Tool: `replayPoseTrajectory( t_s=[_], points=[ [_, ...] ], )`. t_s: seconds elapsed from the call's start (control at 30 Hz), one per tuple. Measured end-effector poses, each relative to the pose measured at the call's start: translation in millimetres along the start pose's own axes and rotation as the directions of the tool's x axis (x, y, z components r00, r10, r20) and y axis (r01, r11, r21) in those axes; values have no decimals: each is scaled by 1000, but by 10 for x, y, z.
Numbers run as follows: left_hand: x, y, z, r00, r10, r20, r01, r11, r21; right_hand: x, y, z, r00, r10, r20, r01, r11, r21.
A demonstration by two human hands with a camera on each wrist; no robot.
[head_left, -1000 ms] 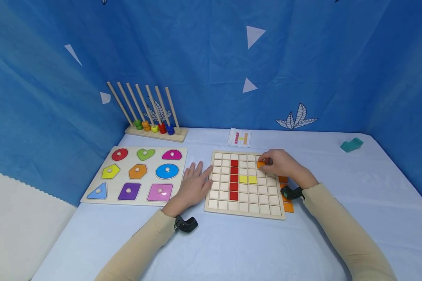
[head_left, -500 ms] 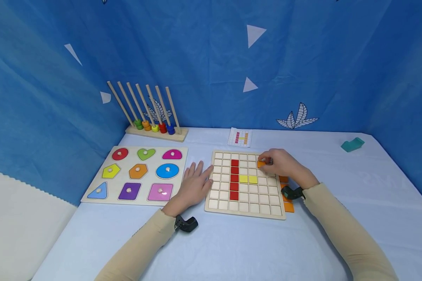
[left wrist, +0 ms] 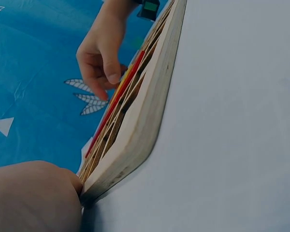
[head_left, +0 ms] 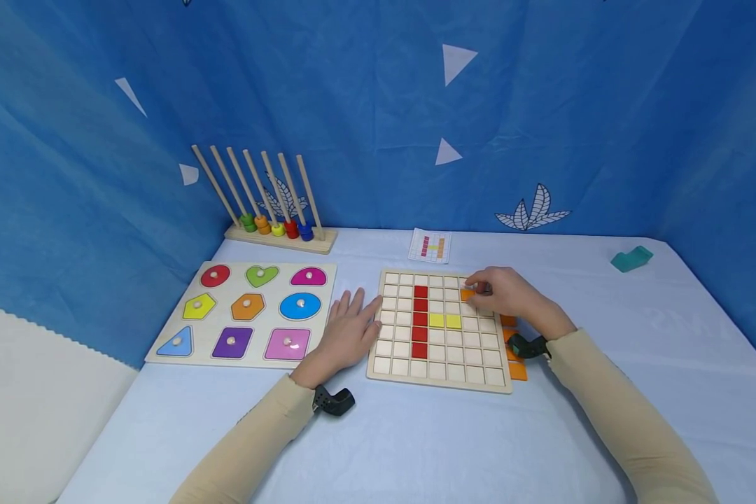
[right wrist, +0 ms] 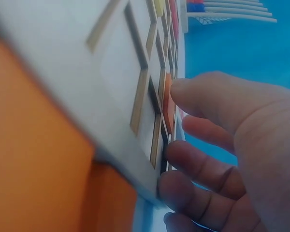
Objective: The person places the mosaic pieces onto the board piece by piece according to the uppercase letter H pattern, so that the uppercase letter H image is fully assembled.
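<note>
A wooden grid board (head_left: 437, 381) lies on the table, with a column of red square tiles (head_left: 419, 319) and two yellow tiles (head_left: 444, 321) in its cells. At its upper right an orange tile (head_left: 467, 295) sits in a cell. My right hand (head_left: 505, 290) is over that corner; in the right wrist view the thumb touches the orange tile (right wrist: 169, 106), with the other fingers bent and spread apart from it. My left hand (head_left: 348, 329) rests at the board's left edge, fingers extended. Several orange tiles (head_left: 517, 371) lie along the right edge, partly hidden by the board and right wrist.
A knob puzzle board (head_left: 257, 350) lies at the left, and behind it stands a peg rack (head_left: 324, 243) with coloured rings. A small pattern card (head_left: 430, 247) lies beyond the grid board. At the far right is a teal block (head_left: 631, 259). A blue curtain (head_left: 378, 119) hangs behind.
My right hand has shifted slightly right, its fingers loosening around the orange tile, which stays in the same cell. My left hand keeps its place.
</note>
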State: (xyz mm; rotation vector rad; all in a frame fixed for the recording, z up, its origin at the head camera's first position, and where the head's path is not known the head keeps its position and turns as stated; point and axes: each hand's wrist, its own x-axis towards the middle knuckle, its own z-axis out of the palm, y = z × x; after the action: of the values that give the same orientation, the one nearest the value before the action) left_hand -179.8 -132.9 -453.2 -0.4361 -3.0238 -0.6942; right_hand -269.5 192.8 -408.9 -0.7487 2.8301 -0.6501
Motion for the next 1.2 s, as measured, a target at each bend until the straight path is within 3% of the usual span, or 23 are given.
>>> replayPoseTrajectory(
  t_s=[0.4,1.2],
  points=[
    [-8,8,-3,1000,-1,5,1,1000,-1,-237,82,-157,996,94,-6,-94,995,-16],
    [6,-6,-8,1000,-7,8,7,1000,-3,-550,194,-163,993,120,5,-119,990,-75]
  ],
)
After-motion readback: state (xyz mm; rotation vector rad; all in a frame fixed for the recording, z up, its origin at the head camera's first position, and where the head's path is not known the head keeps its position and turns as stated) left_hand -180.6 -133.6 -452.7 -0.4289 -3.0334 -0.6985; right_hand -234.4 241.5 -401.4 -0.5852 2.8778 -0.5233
